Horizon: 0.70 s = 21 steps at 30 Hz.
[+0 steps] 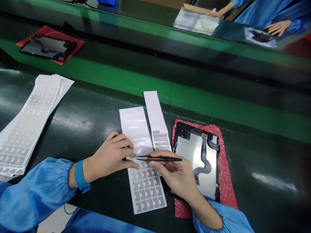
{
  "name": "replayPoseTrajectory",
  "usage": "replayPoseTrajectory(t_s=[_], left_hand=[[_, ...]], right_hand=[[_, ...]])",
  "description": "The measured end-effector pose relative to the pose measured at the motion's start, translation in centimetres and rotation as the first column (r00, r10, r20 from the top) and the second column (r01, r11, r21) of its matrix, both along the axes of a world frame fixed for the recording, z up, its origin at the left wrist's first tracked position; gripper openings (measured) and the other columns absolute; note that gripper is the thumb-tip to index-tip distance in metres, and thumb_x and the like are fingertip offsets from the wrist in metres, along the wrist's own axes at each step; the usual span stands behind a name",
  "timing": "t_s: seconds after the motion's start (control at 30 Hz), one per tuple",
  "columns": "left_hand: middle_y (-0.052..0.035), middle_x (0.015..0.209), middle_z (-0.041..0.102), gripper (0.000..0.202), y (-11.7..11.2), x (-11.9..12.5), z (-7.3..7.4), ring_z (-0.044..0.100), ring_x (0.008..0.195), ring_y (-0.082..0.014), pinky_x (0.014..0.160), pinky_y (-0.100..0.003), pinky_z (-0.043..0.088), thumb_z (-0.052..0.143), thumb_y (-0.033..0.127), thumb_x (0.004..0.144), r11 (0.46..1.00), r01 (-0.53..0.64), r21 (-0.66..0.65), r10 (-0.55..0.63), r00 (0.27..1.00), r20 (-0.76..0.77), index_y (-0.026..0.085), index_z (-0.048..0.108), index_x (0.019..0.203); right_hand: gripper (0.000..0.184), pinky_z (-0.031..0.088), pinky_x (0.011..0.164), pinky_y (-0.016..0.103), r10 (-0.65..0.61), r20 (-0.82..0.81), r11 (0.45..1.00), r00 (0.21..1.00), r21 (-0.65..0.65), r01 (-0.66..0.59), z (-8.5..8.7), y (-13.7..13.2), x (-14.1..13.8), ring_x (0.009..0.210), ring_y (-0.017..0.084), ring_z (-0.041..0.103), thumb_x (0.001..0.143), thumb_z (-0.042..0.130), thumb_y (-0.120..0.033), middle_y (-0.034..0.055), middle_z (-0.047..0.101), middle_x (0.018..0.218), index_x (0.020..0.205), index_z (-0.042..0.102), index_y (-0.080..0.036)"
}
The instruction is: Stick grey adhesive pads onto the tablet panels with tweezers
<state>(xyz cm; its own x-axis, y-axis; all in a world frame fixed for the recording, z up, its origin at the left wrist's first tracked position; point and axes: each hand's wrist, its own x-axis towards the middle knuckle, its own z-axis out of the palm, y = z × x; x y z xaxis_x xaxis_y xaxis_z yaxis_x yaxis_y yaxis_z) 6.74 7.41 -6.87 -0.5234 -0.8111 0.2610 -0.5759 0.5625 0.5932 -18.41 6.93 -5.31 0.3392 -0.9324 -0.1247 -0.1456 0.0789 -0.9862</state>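
My right hand (178, 174) grips a pair of black tweezers (165, 159), their tips pointing left toward my left fingertips. My left hand (116, 155) is curled in a loose pinch over the sticker sheet (148, 189); whatever lies between thumb and forefinger is too small to make out. Grey, notched stickers fill the sheet's lower part, while its upper part is bare white backing. Behind my right hand lies a narrower sheet (160, 139) with small dark rectangular stickers. Partly covered by my right wrist, a tablet screen assembly (189, 149) with a dark flex cable rests on red bubble wrap (227, 174).
A stack of sticker sheets (29, 119) lies at the left on the dark green bench (97, 200). On the raised ledge behind is another screen assembly (48, 47) on red wrap. A co-worker's hands and blue sleeves (264, 13) show at the top right.
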Motion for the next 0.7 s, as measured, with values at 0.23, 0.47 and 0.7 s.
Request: replayPoseTrajectory(t_s=[0.23,0.47,0.7], left_hand=[[-0.0048,0.111,0.070,0.052,-0.03,0.05,0.00,0.059,0.104,-0.0227,0.091,-0.040,0.034,0.073,0.065,0.088,0.995,-0.090,-0.034,0.092,0.994,0.066,0.021,0.070,0.114],[-0.0012,0.105,0.069,0.031,-0.05,0.08,-0.04,0.059,0.100,-0.0189,0.087,-0.037,0.032,0.071,0.053,0.094,0.998,-0.061,0.008,0.061,0.998,0.024,0.024,0.074,0.106],[0.0014,0.102,0.069,0.023,0.03,-0.11,-0.40,0.060,0.098,-0.0164,0.084,-0.037,0.031,0.071,0.047,0.096,0.999,-0.039,-0.006,0.040,0.999,0.007,0.025,0.075,0.104]], right_hand=[[0.015,0.070,0.078,0.033,-0.008,-0.016,1.000,1.000,0.011,0.008,0.13,-0.05,-0.06,0.084,0.026,0.080,0.089,0.084,-0.030,0.0071,0.080,0.098,0.102,0.079,-0.023],[0.016,0.067,0.080,0.023,-0.002,0.001,1.000,1.000,0.031,0.002,-0.15,0.03,-0.07,0.087,0.021,0.080,0.089,0.083,-0.024,0.0040,0.081,0.100,0.104,0.080,-0.026],[0.015,0.069,0.076,0.028,-0.010,-0.024,1.000,1.000,0.023,0.011,-0.23,-0.13,0.40,0.085,0.024,0.080,0.089,0.083,-0.028,0.0061,0.080,0.100,0.102,0.079,-0.023]])
